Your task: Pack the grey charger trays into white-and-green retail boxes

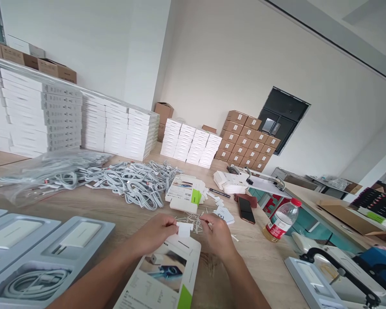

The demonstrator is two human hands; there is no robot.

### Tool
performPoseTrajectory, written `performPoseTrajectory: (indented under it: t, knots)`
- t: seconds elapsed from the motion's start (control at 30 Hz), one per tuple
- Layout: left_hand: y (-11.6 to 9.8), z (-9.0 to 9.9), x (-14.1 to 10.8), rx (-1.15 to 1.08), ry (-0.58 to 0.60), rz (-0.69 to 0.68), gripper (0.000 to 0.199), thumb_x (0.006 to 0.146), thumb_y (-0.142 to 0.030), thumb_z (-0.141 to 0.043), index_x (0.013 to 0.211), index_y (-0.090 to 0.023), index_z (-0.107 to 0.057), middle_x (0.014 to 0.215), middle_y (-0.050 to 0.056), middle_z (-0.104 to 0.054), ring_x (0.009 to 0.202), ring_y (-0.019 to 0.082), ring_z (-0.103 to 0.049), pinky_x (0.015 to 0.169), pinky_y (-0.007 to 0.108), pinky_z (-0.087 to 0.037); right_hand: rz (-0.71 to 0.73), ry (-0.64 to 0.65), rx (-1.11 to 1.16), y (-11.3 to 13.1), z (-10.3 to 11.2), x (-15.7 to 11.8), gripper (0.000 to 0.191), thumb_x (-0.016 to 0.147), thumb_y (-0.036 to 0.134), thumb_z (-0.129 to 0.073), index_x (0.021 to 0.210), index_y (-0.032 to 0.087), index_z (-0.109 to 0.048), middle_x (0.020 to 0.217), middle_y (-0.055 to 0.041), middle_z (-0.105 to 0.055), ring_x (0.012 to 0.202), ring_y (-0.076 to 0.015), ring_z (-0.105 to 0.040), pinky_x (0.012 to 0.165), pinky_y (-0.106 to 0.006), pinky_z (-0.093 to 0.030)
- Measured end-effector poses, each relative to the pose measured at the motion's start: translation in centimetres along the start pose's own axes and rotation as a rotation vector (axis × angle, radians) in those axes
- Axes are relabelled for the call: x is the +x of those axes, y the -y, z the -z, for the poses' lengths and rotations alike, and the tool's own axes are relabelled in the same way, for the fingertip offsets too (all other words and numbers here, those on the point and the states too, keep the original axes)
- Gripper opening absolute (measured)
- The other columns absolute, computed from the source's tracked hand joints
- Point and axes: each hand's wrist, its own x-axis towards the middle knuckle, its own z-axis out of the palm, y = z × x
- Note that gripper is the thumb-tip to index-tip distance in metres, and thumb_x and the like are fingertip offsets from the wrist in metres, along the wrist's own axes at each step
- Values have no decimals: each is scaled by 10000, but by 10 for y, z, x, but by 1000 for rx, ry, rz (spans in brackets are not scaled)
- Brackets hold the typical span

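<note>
My left hand [162,229] pinches the small white flap [184,229] at the top end of a printed flat carton [167,274] that lies in front of me. My right hand [217,234] is closed in a pinch to the right of the flap, apart from it; what lies between its fingertips is too small to make out. Just beyond both hands, thin white strips [197,222] are scattered on the table. Another printed carton [184,194], white and green, lies behind the strips. White leaflets [224,214] rest beyond my right hand.
Coiled cables [138,180] spread across the table at left, behind grey trays [98,234] holding chargers and cable. To the right are a phone [246,210], a bottle [282,219] and a clamp-like machine [341,270]. Stacked white boxes [116,124] line the back.
</note>
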Motion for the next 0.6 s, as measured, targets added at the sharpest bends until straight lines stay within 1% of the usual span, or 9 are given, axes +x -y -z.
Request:
performPoseTrajectory:
  t: [0.07,0.1,0.2,0.27,0.33,0.37,0.47,0.53,0.6]
  knots:
    - [1,-2,1,13,-9,-18,255,762,-387,-509,594,-196,-480,562,-43,-367,553,138,-359,540,274,-224,55,-5,153,11,-3,-1,259,888,249,-544,1084,234,-713,1010,-60,-741,893,-202,-680,781,-310,-528]
    - [1,-2,1,24,-18,-27,260,771,-388,-505,598,-195,-482,566,-43,-367,559,139,-362,544,274,-229,69,4,210,16,-4,-2,251,880,261,-562,1076,237,-717,988,-52,-744,873,-195,-681,770,-303,-529]
    - [5,-3,3,38,-48,-50,273,796,-397,-501,624,-186,-525,582,-40,-401,577,144,-390,559,272,-255,31,1,326,24,-8,-3,158,838,247,-604,894,230,-751,855,-32,-749,786,-186,-674,725,-294,-526]
    - [7,-1,4,12,-66,-55,254,794,-393,-522,691,-174,-597,630,-24,-486,616,157,-447,582,270,-297,-20,-23,388,25,-8,-3,131,825,256,-622,826,223,-748,806,-30,-745,743,-184,-663,684,-288,-522]
    - [8,3,4,-28,-93,-43,227,764,-357,-562,823,-162,-663,723,-1,-578,676,177,-516,619,272,-347,-42,-30,423,23,-6,-3,127,824,278,-634,824,224,-748,789,-29,-741,716,-181,-651,643,-280,-513]
    - [8,5,4,-56,-107,-28,263,742,-330,-584,918,-158,-678,771,9,-610,706,189,-546,638,275,-369,-30,-28,427,23,-5,-3,124,826,282,-638,825,227,-749,787,-27,-738,714,-178,-648,638,-279,-509]
    - [7,9,2,-176,-128,39,503,690,-275,-626,1179,-155,-629,867,30,-666,786,225,-614,687,290,-423,64,-39,404,23,-3,-4,125,844,255,-631,838,241,-755,802,-23,-729,745,-175,-650,682,-288,-511]
    - [7,9,1,-284,-88,58,515,678,-272,-648,1178,-151,-639,915,48,-700,842,246,-638,713,298,-448,142,-63,371,26,-2,-5,151,867,229,-610,867,251,-759,819,-27,-723,774,-177,-654,709,-299,-511]
    - [9,9,2,-384,-67,50,396,663,-286,-677,1032,-145,-696,894,55,-722,817,249,-648,698,299,-459,206,-92,338,27,-2,-6,176,887,215,-590,902,260,-760,833,-32,-720,790,-180,-654,712,-308,-510]
